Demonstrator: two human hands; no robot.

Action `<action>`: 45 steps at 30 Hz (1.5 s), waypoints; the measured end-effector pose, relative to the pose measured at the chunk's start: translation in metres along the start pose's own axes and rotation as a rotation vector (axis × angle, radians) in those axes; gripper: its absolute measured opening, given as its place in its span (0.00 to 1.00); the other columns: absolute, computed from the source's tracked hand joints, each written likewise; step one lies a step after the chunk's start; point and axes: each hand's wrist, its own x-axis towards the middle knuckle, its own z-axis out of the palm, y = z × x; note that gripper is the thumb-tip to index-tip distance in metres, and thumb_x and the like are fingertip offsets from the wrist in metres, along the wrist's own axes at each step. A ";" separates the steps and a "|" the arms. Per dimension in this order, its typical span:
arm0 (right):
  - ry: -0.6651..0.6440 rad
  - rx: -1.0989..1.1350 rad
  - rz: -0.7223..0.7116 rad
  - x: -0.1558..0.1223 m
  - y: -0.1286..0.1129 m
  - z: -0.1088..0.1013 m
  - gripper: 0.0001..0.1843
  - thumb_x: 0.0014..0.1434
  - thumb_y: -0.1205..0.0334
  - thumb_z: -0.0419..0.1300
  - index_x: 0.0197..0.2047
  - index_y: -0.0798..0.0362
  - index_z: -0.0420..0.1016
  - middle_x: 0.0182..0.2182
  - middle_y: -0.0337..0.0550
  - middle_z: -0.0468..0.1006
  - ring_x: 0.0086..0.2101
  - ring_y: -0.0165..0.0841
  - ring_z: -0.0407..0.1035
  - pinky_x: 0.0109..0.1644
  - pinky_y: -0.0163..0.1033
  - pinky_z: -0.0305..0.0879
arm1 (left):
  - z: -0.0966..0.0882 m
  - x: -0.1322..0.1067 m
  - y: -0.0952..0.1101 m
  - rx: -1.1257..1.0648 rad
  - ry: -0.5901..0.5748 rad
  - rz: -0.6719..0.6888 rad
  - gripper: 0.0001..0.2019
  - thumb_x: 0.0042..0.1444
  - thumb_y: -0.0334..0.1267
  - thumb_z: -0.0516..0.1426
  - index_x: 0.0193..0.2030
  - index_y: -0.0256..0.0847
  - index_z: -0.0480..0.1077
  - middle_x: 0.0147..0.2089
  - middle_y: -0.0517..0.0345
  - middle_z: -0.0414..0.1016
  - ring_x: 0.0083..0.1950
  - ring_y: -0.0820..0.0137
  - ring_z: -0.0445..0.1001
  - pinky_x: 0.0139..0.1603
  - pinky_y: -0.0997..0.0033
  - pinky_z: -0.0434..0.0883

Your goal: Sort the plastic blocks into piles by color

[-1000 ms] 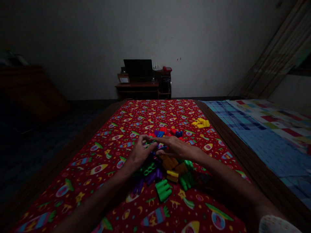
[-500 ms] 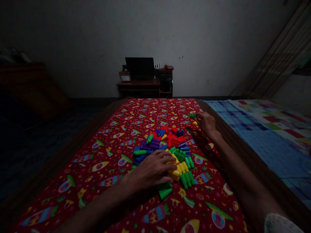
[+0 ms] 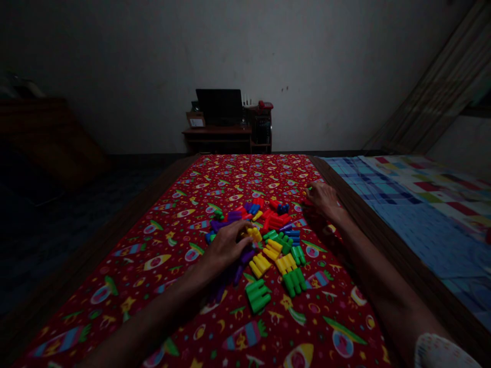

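My left hand (image 3: 227,246) is over the left part of a pile of plastic toy blocks, thumb and fingers closed around a yellow block (image 3: 253,234). Under and beside that hand lie purple blocks (image 3: 243,266), partly hidden. Farther off, at the right edge of the red cloth, my right hand (image 3: 324,199) has its fingers curled over small toy blocks (image 3: 306,192); bits of green and yellow show at the fingertips. Between the hands lie red blocks (image 3: 276,221), more yellow blocks (image 3: 287,263) and green blocks (image 3: 294,282). Nearest to me is a separate green block (image 3: 258,296).
A red patterned cloth (image 3: 153,306) covers the surface under the blocks. To the right lie blue checked and multicoloured cloths (image 3: 399,220). A desk (image 3: 217,131) with a dark monitor (image 3: 219,106) stands against the far wall, and a brown wooden cabinet (image 3: 46,138) at left.
My left hand has moved left and away from me, uncovering yellow blocks and shifting purple and green ones. My right hand has come slightly nearer, its fingers now over the small blocks.
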 end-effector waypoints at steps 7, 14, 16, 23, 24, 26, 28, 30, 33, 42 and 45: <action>-0.301 0.734 -0.632 -0.050 -0.096 -0.030 0.16 0.65 0.54 0.55 0.41 0.56 0.79 0.27 0.41 0.77 0.25 0.27 0.66 0.30 0.31 0.54 | -0.003 0.006 0.006 -0.183 0.121 -0.127 0.18 0.48 0.43 0.61 0.46 0.43 0.67 0.39 0.57 0.80 0.40 0.64 0.79 0.36 0.67 0.76; -0.147 0.727 -0.579 -0.035 -0.083 -0.021 0.13 0.62 0.59 0.57 0.35 0.57 0.79 0.26 0.41 0.77 0.25 0.26 0.64 0.30 0.30 0.55 | -0.003 -0.003 0.006 -0.123 0.016 0.065 0.21 0.57 0.42 0.57 0.57 0.43 0.63 0.49 0.53 0.77 0.49 0.63 0.77 0.49 0.62 0.75; 0.008 0.706 -0.418 -0.013 -0.056 -0.017 0.13 0.61 0.59 0.56 0.33 0.57 0.79 0.27 0.42 0.79 0.27 0.28 0.67 0.31 0.31 0.57 | -0.005 -0.008 0.012 -0.024 -0.083 0.187 0.18 0.60 0.41 0.56 0.57 0.44 0.64 0.54 0.52 0.74 0.55 0.63 0.73 0.54 0.62 0.72; 0.175 0.519 0.115 0.024 0.042 0.001 0.13 0.55 0.57 0.60 0.33 0.57 0.82 0.29 0.48 0.82 0.29 0.35 0.73 0.31 0.34 0.61 | -0.006 -0.021 0.031 0.200 -0.435 0.407 0.14 0.60 0.44 0.58 0.52 0.48 0.69 0.54 0.53 0.72 0.54 0.63 0.71 0.54 0.65 0.68; 0.158 0.498 0.160 0.023 0.052 0.004 0.12 0.54 0.58 0.60 0.33 0.57 0.82 0.30 0.49 0.82 0.30 0.35 0.74 0.32 0.34 0.62 | -0.006 -0.021 0.030 0.216 -0.439 0.406 0.14 0.60 0.44 0.58 0.52 0.48 0.69 0.53 0.53 0.71 0.54 0.63 0.71 0.54 0.65 0.68; 0.115 0.478 0.228 0.022 0.067 0.009 0.12 0.53 0.59 0.61 0.34 0.58 0.82 0.32 0.51 0.82 0.32 0.37 0.75 0.32 0.34 0.63 | -0.004 -0.020 0.028 0.237 -0.432 0.399 0.13 0.60 0.43 0.57 0.51 0.47 0.69 0.52 0.53 0.72 0.53 0.63 0.71 0.53 0.65 0.68; 0.077 0.475 0.275 0.021 0.076 0.014 0.13 0.54 0.59 0.60 0.35 0.59 0.82 0.33 0.52 0.82 0.33 0.37 0.75 0.32 0.34 0.63 | -0.003 -0.020 0.026 0.244 -0.422 0.400 0.12 0.60 0.41 0.57 0.51 0.46 0.70 0.51 0.53 0.72 0.52 0.63 0.71 0.52 0.66 0.68; 0.048 0.464 0.292 0.020 0.082 0.017 0.14 0.55 0.58 0.60 0.36 0.60 0.82 0.33 0.53 0.82 0.33 0.37 0.75 0.32 0.34 0.63 | -0.002 -0.021 0.025 0.243 -0.407 0.406 0.12 0.60 0.38 0.56 0.51 0.46 0.70 0.51 0.53 0.72 0.51 0.63 0.71 0.52 0.65 0.68; 0.005 0.388 0.281 0.019 0.087 0.020 0.14 0.56 0.60 0.59 0.37 0.60 0.81 0.34 0.53 0.82 0.33 0.37 0.75 0.32 0.35 0.64 | 0.000 -0.023 0.025 0.237 -0.388 0.403 0.13 0.60 0.34 0.54 0.51 0.46 0.69 0.50 0.53 0.72 0.52 0.64 0.71 0.54 0.64 0.67; 0.067 0.130 0.033 0.018 0.048 0.028 0.19 0.62 0.58 0.51 0.49 0.55 0.78 0.44 0.54 0.80 0.44 0.41 0.73 0.46 0.40 0.65 | 0.005 -0.020 0.019 0.181 -0.267 0.328 0.15 0.62 0.39 0.54 0.55 0.46 0.67 0.57 0.52 0.70 0.58 0.63 0.68 0.57 0.62 0.67; 0.044 -0.024 -0.115 0.014 0.031 0.044 0.21 0.63 0.59 0.51 0.55 0.56 0.73 0.52 0.58 0.74 0.53 0.46 0.66 0.55 0.47 0.59 | 0.003 -0.019 0.019 0.170 -0.271 0.333 0.14 0.63 0.40 0.54 0.55 0.45 0.67 0.56 0.52 0.70 0.58 0.63 0.69 0.58 0.61 0.67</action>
